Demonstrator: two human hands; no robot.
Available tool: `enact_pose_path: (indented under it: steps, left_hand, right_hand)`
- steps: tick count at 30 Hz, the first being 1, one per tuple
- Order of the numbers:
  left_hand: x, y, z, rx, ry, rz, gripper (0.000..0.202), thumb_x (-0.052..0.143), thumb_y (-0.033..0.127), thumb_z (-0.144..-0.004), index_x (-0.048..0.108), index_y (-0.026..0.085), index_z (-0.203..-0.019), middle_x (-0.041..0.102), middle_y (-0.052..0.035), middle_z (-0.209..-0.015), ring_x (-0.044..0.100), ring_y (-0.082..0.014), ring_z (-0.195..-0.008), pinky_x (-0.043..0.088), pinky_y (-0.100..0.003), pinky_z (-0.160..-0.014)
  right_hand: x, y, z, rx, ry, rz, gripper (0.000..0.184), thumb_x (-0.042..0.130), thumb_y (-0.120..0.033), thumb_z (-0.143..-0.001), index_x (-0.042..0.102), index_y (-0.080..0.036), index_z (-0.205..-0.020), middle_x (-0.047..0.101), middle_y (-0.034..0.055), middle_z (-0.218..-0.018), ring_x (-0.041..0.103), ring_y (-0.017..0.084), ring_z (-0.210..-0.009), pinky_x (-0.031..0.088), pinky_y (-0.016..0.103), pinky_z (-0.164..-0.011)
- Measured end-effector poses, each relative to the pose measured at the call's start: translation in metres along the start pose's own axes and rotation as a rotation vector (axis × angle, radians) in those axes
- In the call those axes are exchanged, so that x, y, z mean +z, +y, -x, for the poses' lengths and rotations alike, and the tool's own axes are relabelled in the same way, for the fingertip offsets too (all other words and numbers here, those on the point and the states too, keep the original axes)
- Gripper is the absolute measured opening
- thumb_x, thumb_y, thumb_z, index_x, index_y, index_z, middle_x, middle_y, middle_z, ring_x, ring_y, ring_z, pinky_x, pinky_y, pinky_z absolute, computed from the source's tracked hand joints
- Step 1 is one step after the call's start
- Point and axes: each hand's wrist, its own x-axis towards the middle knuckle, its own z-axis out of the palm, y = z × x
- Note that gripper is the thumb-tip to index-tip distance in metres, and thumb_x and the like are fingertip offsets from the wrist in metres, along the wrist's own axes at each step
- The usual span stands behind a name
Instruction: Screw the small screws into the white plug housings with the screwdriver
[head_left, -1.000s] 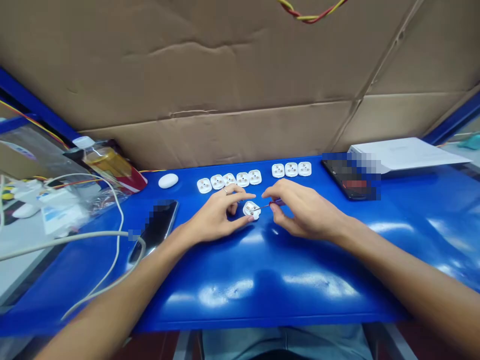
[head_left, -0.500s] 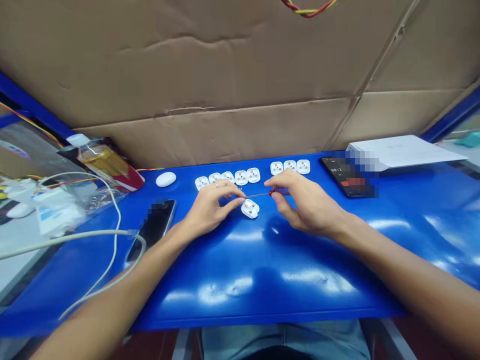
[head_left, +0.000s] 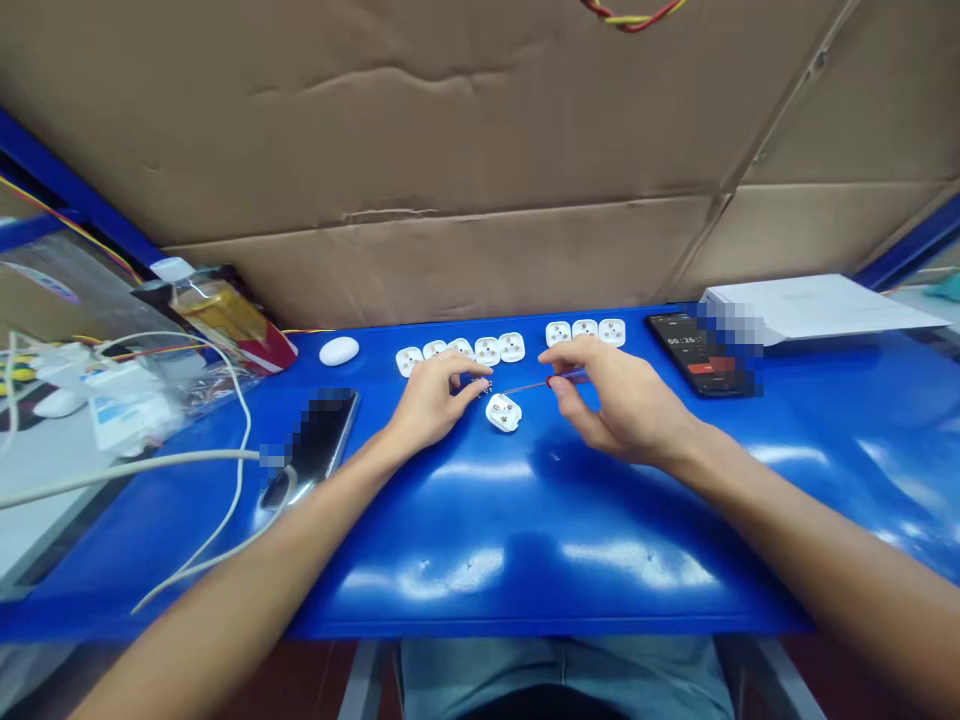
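A small white plug part (head_left: 503,412) lies alone on the blue table (head_left: 525,520), just in front of both hands. My right hand (head_left: 619,400) pinches a thin screwdriver (head_left: 540,383) with a red and blue handle, its shaft pointing left. My left hand (head_left: 433,400) has its fingertips pinched together at the shaft's tip, on something too small to make out. Behind the hands stand two rows of white plug parts, one of several (head_left: 461,351) and one of three (head_left: 585,330).
A dark phone (head_left: 319,440) lies at the left, a second phone (head_left: 697,352) showing a timer at the right. A white cable (head_left: 150,465), clear bags and a white oval case (head_left: 338,351) sit left. A white box (head_left: 810,305) and cardboard wall (head_left: 480,180) stand behind.
My left hand let go of the lone plug part and moved back to the screwdriver's tip. The right hand lifted the screwdriver off the part and drew it slightly back.
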Motion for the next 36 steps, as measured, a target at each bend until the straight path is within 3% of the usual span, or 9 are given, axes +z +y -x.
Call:
enact_pose_path:
  steps: [6, 9, 12, 15, 23, 36]
  left_hand:
    - [-0.017, 0.004, 0.003, -0.026, 0.044, -0.004, 0.025, 0.063, 0.039, -0.099, 0.081, 0.021, -0.104, 0.076, -0.0058, -0.099, 0.065, -0.0185, -0.082, 0.05, -0.031, -0.075]
    - [-0.022, 0.012, 0.007, 0.038, -0.018, 0.021, 0.031, 0.067, 0.045, -0.097, 0.079, 0.022, -0.115, 0.073, -0.0073, -0.108, 0.065, -0.0196, -0.085, 0.054, -0.034, -0.079]
    - [-0.022, 0.02, 0.011, 0.127, -0.098, 0.052, 0.045, 0.077, 0.048, -0.089, 0.073, 0.024, -0.126, 0.067, -0.0095, -0.126, 0.065, -0.0259, -0.108, 0.055, -0.04, -0.096]
    - [-0.019, 0.023, 0.013, 0.194, -0.168, 0.068, 0.054, 0.083, 0.047, -0.084, 0.07, 0.025, -0.131, 0.067, -0.0096, -0.129, 0.063, -0.0297, -0.12, 0.051, -0.046, -0.107]
    - [-0.014, 0.012, 0.015, 0.198, -0.235, 0.046, 0.057, 0.083, 0.048, -0.084, 0.068, 0.023, -0.133, 0.073, -0.0091, -0.127, 0.065, -0.0297, -0.119, 0.05, -0.046, -0.106]
    - [-0.01, 0.009, 0.017, 0.209, -0.25, 0.04, 0.046, 0.079, 0.043, -0.09, 0.072, 0.022, -0.13, 0.076, -0.0087, -0.119, 0.069, -0.027, -0.11, 0.053, -0.042, -0.098]
  right_hand:
    - [-0.002, 0.001, 0.003, 0.007, 0.036, 0.084, 0.008, 0.056, -0.02, -0.101, 0.062, -0.019, -0.107, 0.075, 0.0018, -0.079, 0.069, 0.016, -0.061, 0.049, 0.028, -0.058]
    - [-0.002, -0.001, 0.004, 0.0, 0.01, 0.085, 0.006, 0.057, -0.02, -0.1, 0.063, -0.02, -0.102, 0.074, -0.0003, -0.075, 0.068, 0.015, -0.059, 0.047, 0.027, -0.057]
    - [-0.002, -0.003, 0.005, 0.016, -0.02, 0.091, 0.007, 0.058, -0.023, -0.1, 0.064, -0.022, -0.098, 0.073, -0.0017, -0.071, 0.067, 0.015, -0.057, 0.045, 0.027, -0.055]
    - [-0.001, -0.005, 0.005, 0.024, -0.017, 0.095, 0.008, 0.058, -0.024, -0.101, 0.065, -0.023, -0.097, 0.074, -0.0023, -0.073, 0.068, 0.015, -0.059, 0.045, 0.027, -0.056]
    - [0.003, -0.005, 0.007, 0.008, -0.021, 0.054, 0.004, 0.061, -0.022, -0.1, 0.065, -0.023, -0.1, 0.077, -0.0019, -0.079, 0.073, 0.015, -0.066, 0.049, 0.024, -0.061]
    - [0.004, -0.006, 0.004, 0.021, -0.042, 0.021, 0.017, 0.055, -0.029, -0.105, 0.067, -0.022, -0.096, 0.076, -0.0007, -0.076, 0.07, 0.014, -0.063, 0.049, 0.024, -0.06]
